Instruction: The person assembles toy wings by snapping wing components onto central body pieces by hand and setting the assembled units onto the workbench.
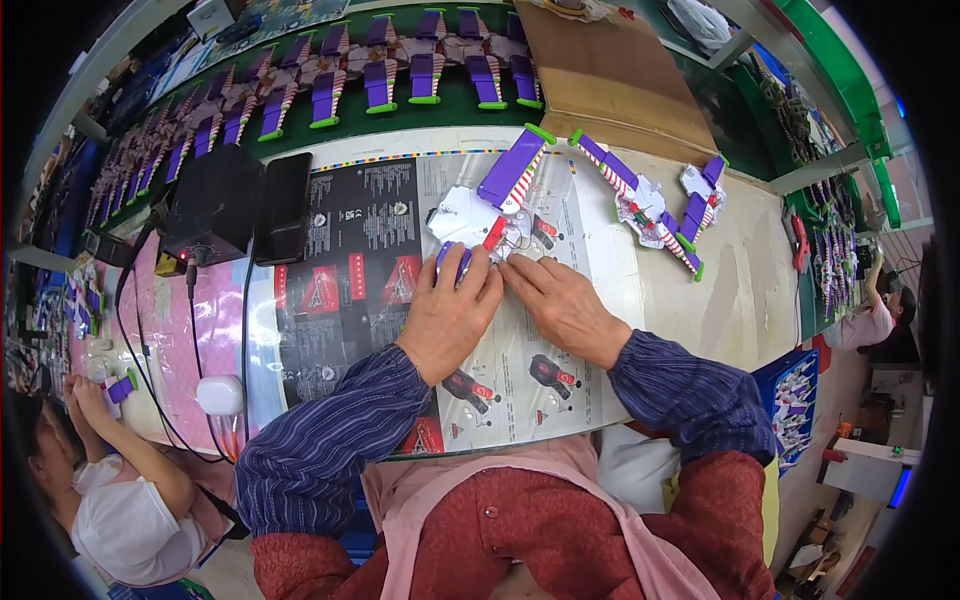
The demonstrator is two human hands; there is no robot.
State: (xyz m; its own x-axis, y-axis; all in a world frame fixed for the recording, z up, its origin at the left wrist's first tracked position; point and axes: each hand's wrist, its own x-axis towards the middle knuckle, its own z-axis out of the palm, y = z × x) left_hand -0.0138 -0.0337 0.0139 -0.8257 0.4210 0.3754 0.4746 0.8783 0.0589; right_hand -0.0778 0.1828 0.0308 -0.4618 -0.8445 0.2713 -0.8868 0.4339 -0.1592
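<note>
Between my hands on the work surface lies a toy wing assembly (462,216), with a white body, purple wings, red-and-white striped edges and a green tip. My left hand (452,318) is closed over its lower purple wing and presses it against the table. Thin wires (517,234) come out of the body beside a red part (494,233). Close to these wires, at the body's near right edge, my right hand (566,308) has its fingers drawn together in a pinch; its fingertips hide what is between them.
Two similar winged toy parts (650,212) lie to the right. A brown cardboard box (620,80) stands behind. Rows of purple-winged parts fill a green conveyor (300,135) at the back. A black box (210,205) with cables stands left. Another person (130,500) works at the left.
</note>
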